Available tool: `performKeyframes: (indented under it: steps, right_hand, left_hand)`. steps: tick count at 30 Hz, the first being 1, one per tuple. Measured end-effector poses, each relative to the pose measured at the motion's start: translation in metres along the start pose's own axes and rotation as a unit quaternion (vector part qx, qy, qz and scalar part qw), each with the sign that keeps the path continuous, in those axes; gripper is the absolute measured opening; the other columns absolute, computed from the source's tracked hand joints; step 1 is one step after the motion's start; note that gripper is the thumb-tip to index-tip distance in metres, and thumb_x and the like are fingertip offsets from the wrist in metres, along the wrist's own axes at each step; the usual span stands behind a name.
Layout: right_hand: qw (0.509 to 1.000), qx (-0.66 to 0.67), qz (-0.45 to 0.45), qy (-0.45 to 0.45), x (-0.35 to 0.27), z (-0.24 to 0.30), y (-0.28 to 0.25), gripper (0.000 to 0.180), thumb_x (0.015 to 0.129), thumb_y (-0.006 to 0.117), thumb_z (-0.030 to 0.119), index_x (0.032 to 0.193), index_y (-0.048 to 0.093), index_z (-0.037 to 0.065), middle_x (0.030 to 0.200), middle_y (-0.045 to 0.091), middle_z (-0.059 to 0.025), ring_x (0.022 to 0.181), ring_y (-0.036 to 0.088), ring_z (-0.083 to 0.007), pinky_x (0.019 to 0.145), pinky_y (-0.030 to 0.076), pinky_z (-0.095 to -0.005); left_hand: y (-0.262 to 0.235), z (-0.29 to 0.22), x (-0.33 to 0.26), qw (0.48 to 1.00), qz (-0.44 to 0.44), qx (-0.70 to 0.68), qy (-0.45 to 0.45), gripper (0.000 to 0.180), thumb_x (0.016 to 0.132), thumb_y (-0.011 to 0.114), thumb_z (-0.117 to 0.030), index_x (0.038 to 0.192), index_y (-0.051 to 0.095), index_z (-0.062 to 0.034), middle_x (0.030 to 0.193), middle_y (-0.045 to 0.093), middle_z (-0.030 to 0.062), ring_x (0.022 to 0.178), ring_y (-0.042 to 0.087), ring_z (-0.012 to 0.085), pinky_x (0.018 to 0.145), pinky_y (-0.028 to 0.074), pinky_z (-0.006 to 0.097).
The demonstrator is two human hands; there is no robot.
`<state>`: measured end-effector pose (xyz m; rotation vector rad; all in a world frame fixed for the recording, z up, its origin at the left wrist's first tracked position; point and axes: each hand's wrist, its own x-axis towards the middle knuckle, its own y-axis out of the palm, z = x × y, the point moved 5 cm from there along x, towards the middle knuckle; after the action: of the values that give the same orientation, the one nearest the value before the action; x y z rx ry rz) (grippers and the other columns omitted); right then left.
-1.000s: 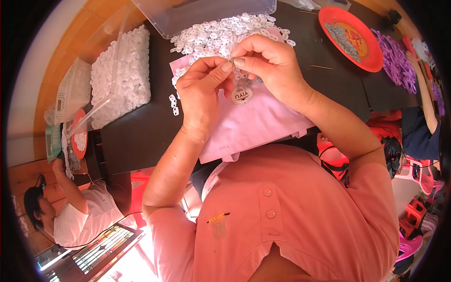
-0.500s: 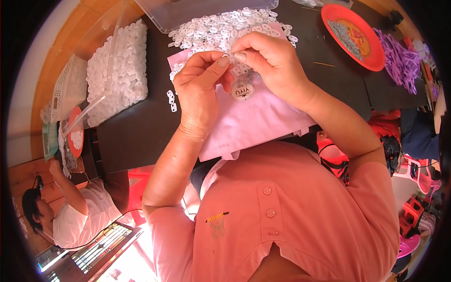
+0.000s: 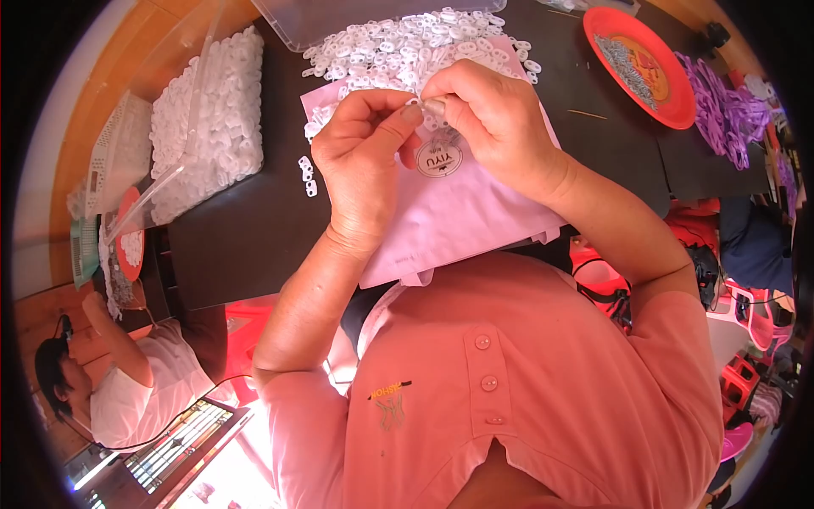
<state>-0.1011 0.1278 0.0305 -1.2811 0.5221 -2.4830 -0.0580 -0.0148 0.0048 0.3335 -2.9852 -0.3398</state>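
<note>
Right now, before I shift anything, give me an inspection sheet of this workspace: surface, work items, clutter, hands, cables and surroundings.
Surface: dark table, partly covered by pink cloth.
Work items: heap of white pieces beyond the hands; red plate at right, holding small silvery parts.
Clutter: purple straps right of the plate; thin stick; short row of white pieces at left.
Hands: left hand and right hand close together above the cloth, fingertips pinched on a small piece, mostly hidden.
Cables: dark cable near the co-worker, lower left.
Surroundings: co-worker wears a white top; red stool at right.
</note>
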Motion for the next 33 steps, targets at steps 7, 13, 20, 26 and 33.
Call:
performKeyframes:
  steps: [7, 13, 20, 26, 33]
  right_hand:
    - [0.996, 0.074, 0.004, 0.058, -0.003, -0.002, 0.009, 0.013, 0.079, 0.056, -0.007, 0.088, 0.060, 0.002, 0.076, 0.064, -0.0113, 0.063, 0.063, -0.0244, 0.055, 0.048, -0.0334]
    - [0.992, 0.094, -0.001, 0.086, -0.002, -0.006, 0.003, 0.014, 0.080, 0.055, -0.008, 0.088, 0.061, 0.002, 0.073, 0.063, -0.0089, 0.061, 0.062, -0.0189, 0.056, 0.048, -0.0310]
    - [0.993, 0.084, -0.004, 0.082, -0.001, -0.005, 0.002, 0.014, 0.080, 0.055, -0.008, 0.088, 0.062, 0.001, 0.074, 0.063, -0.0094, 0.060, 0.062, -0.0191, 0.055, 0.048, -0.0306]
    - [0.996, 0.067, 0.000, 0.065, 0.000, -0.006, 0.002, 0.015, 0.079, 0.056, -0.007, 0.088, 0.063, 0.001, 0.074, 0.063, -0.0100, 0.061, 0.063, -0.0192, 0.055, 0.048, -0.0305]
    - [0.992, 0.082, 0.025, 0.089, -0.001, -0.005, -0.001, 0.014, 0.079, 0.056, -0.007, 0.088, 0.063, 0.001, 0.074, 0.063, -0.0096, 0.060, 0.062, -0.0185, 0.053, 0.047, -0.0300]
  left_hand:
    - [-0.005, 0.001, -0.001, 1.000, -0.007, -0.003, 0.007, 0.007, 0.087, 0.063, 0.004, 0.092, 0.064, 0.0066, 0.081, 0.067, 0.0118, 0.061, 0.058, 0.0131, 0.050, 0.043, 0.025]
    - [0.000, -0.001, 0.001, 1.000, 0.004, -0.023, -0.015, 0.010, 0.087, 0.063, 0.002, 0.096, 0.065, 0.0063, 0.082, 0.067, 0.0108, 0.064, 0.059, 0.0132, 0.053, 0.044, 0.024]
    - [-0.004, 0.005, 0.003, 0.998, 0.006, 0.052, -0.041, 0.010, 0.088, 0.065, -0.002, 0.095, 0.066, 0.0043, 0.082, 0.068, 0.0089, 0.064, 0.059, 0.0115, 0.054, 0.044, 0.023]
    - [-0.004, -0.003, 0.004, 0.995, -0.001, 0.098, -0.026, 0.009, 0.087, 0.066, -0.004, 0.092, 0.066, 0.0026, 0.079, 0.066, 0.0059, 0.062, 0.056, 0.0086, 0.052, 0.041, 0.022]
    - [-0.006, -0.008, 0.008, 0.990, 0.050, 0.118, -0.053, 0.008, 0.087, 0.067, -0.007, 0.088, 0.067, 0.0011, 0.070, 0.062, -0.0002, 0.059, 0.051, 0.0049, 0.053, 0.041, 0.020]
